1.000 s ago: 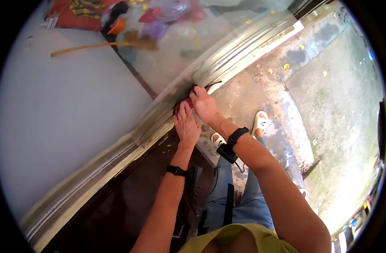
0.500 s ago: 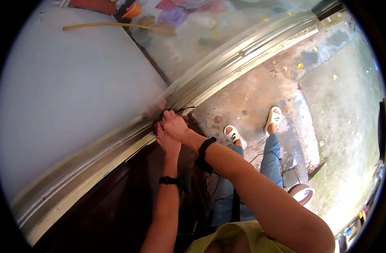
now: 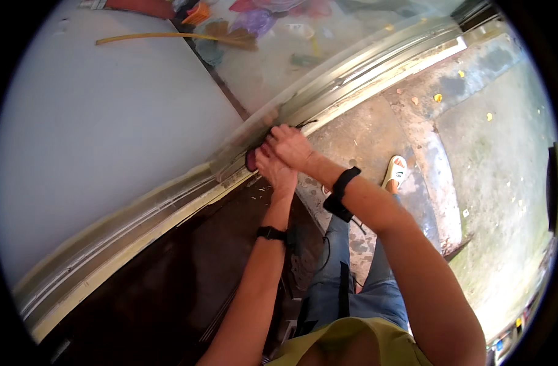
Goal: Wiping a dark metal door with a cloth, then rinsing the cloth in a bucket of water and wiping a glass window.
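A dark red, rounded object (image 3: 251, 160) shows at the edge of my left hand (image 3: 274, 168), against the metal frame along the base of the glass. My left fingers curl over this object, and my hand hides most of it. Just above and to the right, my right hand (image 3: 291, 147) is closed too, its fingers bent over the frame beside the left ones. What lies under the right fingers is hidden. A thin dark cord (image 3: 307, 123) sticks out beyond the right hand. Both wrists wear black bands.
Behind the frosted glass (image 3: 108, 122) lie a yellow stick (image 3: 151, 36), an orange basket (image 3: 196, 13) and a purple bag (image 3: 253, 22). A dark brown surface (image 3: 151, 268) is below the frame. Concrete ground (image 3: 492, 158) with scattered leaves spreads right; a white sandal (image 3: 395, 171) is on my foot.
Both hands have moved up and right along the frame, with the dark red object and the cord. My right forearm now covers most of one sandal.
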A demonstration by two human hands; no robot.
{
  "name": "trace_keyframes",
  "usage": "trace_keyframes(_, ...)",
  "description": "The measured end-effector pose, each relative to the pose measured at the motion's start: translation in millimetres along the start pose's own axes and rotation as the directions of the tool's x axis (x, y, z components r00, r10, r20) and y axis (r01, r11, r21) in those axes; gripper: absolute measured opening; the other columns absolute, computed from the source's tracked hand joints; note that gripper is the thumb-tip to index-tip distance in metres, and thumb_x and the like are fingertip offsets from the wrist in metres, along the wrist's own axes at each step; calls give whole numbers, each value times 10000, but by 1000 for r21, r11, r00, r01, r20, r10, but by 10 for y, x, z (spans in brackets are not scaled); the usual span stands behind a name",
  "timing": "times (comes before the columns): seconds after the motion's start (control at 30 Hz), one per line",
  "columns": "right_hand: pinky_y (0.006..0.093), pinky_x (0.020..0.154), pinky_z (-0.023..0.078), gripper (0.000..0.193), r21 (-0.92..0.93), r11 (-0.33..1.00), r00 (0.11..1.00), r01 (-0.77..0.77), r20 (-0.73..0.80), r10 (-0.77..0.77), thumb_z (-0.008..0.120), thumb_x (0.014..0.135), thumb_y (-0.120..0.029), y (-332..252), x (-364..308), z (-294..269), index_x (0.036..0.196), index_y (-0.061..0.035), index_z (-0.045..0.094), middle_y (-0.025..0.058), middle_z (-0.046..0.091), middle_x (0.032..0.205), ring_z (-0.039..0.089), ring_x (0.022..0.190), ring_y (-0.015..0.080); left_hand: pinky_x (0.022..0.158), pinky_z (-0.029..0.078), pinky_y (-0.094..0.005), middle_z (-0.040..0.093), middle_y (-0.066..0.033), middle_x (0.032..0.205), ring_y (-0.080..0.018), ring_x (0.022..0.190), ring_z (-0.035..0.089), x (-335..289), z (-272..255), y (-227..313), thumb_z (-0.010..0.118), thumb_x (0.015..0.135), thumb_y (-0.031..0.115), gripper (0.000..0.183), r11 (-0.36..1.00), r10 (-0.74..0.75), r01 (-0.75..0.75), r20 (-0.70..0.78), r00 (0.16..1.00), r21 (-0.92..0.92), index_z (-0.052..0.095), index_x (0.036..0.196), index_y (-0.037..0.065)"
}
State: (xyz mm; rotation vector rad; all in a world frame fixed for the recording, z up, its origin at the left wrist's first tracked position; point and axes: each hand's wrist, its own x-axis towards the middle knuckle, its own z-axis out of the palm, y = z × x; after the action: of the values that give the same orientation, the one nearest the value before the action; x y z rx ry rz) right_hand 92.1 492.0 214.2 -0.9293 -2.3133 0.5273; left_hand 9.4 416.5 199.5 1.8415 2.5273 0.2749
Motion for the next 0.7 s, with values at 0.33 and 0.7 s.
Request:
trace_keyframes(0.33,358,757,484,247,-132,985,993,-109,-53,103,626,756,-168,1424,-273,-1245,972,-54,661,82,547,901,556,897,260,1012,299,-525,338,-235,1360,-432,1226,360,464,103,1797,777,683,207,830,980,113,-94,102,988,-173,374,1375,-6)
trace_keyframes(0.7,396,792,528,391,307,892,906,-333,-159,393,565,719,72,1154,-296,-1299,1100,-14,570,159,552,1009,593,927,356,1072,249,-524,368,-211,1377,-387,1264,366,269,-95,1380,710,725,103,781,993,80,-58,224,971,-102,338,1392,-58)
